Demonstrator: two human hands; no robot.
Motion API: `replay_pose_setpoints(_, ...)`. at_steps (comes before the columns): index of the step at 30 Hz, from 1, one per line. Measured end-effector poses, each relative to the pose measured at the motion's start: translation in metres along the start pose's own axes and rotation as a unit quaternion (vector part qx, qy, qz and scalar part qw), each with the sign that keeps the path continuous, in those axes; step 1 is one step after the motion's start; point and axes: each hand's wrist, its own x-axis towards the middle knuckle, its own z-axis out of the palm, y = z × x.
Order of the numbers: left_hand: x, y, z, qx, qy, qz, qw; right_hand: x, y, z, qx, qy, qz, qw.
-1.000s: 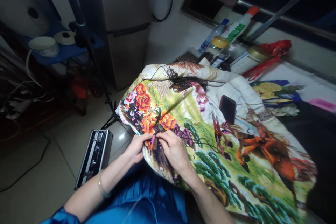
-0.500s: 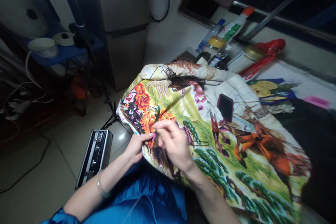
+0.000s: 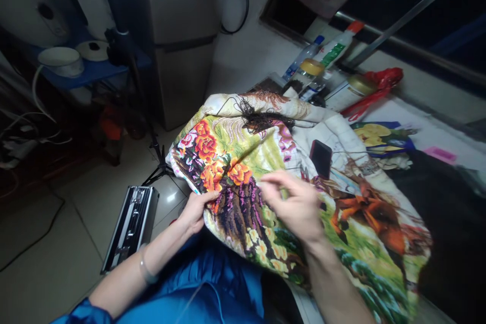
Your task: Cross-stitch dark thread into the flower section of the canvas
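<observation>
A large colourful cross-stitch cloth (image 3: 341, 233) with orange flowers, green trees and a horse lies over my lap and the table. My left hand (image 3: 195, 210) pinches the cloth's near left edge by the orange flowers. Raised above the cloth to the right is my right hand (image 3: 298, 202), blurred by motion, its fingers pinched together as if on a thin thread or needle that I cannot make out. A tangle of dark thread (image 3: 261, 116) rests on the cloth's far fold. A dark phone (image 3: 321, 158) lies on the cloth beyond my right hand.
Bottles and jars (image 3: 322, 63) and a red plastic bag (image 3: 374, 88) stand at the table's far edge below a window. A metal case (image 3: 131, 225) lies on the tiled floor at left, near a tripod's legs (image 3: 155, 154). A fridge (image 3: 178, 35) and a blue shelf (image 3: 87, 68) stand behind.
My right hand has lifted from the flower area and swung to the right over the cloth. The left hand keeps its hold on the edge.
</observation>
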Motion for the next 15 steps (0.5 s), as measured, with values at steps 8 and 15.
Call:
replay_pose_setpoints(8, -0.001, 0.002, 0.002, 0.002, -0.001, 0.0, 1.0, 0.005, 0.029, 0.082, -0.137, -0.161, -0.115, 0.971)
replay_pose_setpoints(15, -0.001, 0.002, 0.002, 0.012, 0.006, -0.005, 1.0, 0.037, 0.027, 0.041, -0.204, 0.146, -0.083, 0.964)
